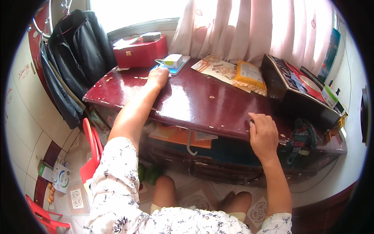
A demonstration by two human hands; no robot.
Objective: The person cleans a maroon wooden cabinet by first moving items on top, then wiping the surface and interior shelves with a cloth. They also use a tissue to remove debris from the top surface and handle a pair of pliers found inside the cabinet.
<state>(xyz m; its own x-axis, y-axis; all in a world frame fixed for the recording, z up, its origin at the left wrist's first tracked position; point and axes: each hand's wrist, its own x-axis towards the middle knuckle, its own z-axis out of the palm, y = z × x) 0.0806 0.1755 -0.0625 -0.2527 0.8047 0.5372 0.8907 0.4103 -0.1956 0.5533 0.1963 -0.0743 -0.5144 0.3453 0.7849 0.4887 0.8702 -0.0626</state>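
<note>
My left hand [158, 76] reaches across the dark red wooden table [187, 99] to its back left. Its fingers are at the near corner of a blue-covered book or pad [178, 69], on which a small white and green box [173, 61] lies. A bit of white shows beside the fingers; whether they grip anything is hidden by the back of the hand. My right hand [264, 134] rests at the table's front edge, palm down, thumb apart from the bent fingers. Between thumb and forefinger is a small dark patch, too unclear to name.
Behind my left hand stands a red case [140, 52] with cards on top. A printed sheet [214, 68] lies under a yellow packet [250, 75]. At the right are a black box [292, 87] of odds and ends and a dark patterned cloth [302, 137]. A grey hook [191, 144] hangs below the tabletop.
</note>
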